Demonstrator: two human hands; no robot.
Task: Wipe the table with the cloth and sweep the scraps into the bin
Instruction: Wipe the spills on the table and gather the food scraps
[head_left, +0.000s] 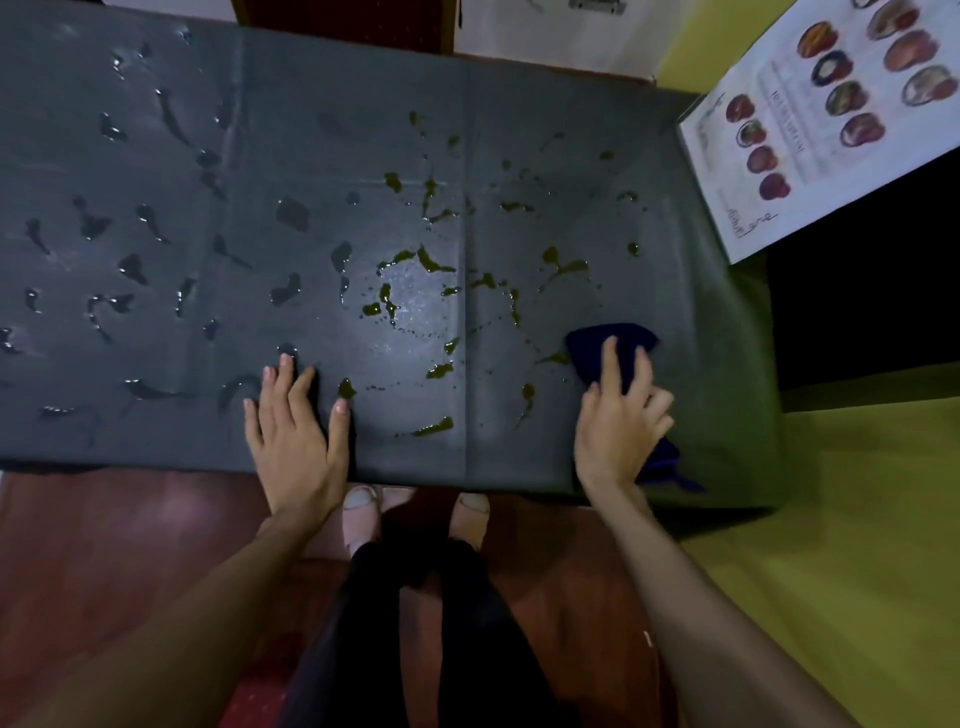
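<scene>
A dark grey table (519, 130) fills the upper half of the view. Yellow-green smears (434, 265) dot its middle and right part, and clear wet patches (132, 267) cover its left part. A dark blue cloth (602, 345) lies on the table near the right front corner, with my right hand (618, 421) pressed on it and gripping it; a tail of the cloth hangs over the front edge. My left hand (293, 421) rests flat on the table near the front edge, fingers spread, holding nothing. No bin is in view.
A menu poster with food pictures (821, 119) hangs on the wall at the right end of the table. The wall at right is yellow-green (857, 519). My feet (415, 514) stand on a reddish floor at the table's front edge.
</scene>
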